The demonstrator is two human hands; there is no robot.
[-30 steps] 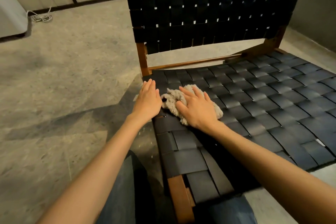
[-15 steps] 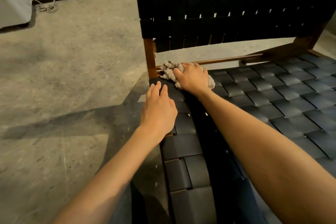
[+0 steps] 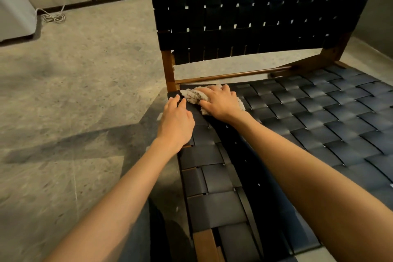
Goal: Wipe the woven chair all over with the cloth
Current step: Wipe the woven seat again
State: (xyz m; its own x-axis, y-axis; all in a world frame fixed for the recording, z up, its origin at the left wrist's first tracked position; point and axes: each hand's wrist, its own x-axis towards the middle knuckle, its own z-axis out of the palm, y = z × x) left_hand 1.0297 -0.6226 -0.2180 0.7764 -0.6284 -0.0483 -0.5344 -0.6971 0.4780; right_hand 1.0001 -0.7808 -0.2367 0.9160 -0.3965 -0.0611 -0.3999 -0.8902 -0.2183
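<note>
grey cloth (image 3: 192, 95) bunched at back left corner of chair (image 3: 319, 125) seat, beside wooden post | right hand (image 3: 221, 103) on top, fingers curled over cloth, pressing down | left hand (image 3: 176, 122) flat on seat's left edge, fingers straight and close together, tips just beside cloth | white cord (image 3: 54, 16) coiled on floor (image 3: 85, 91), far left

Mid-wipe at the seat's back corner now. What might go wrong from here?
The cloth is gripped in a small bunch by the right hand, so strokes may skip straps on the woven chair. It sits by the wooden post; loose ends could snag there. The left hand rests on the seat edge close beside it, so a leftward stroke may bump it.
</note>
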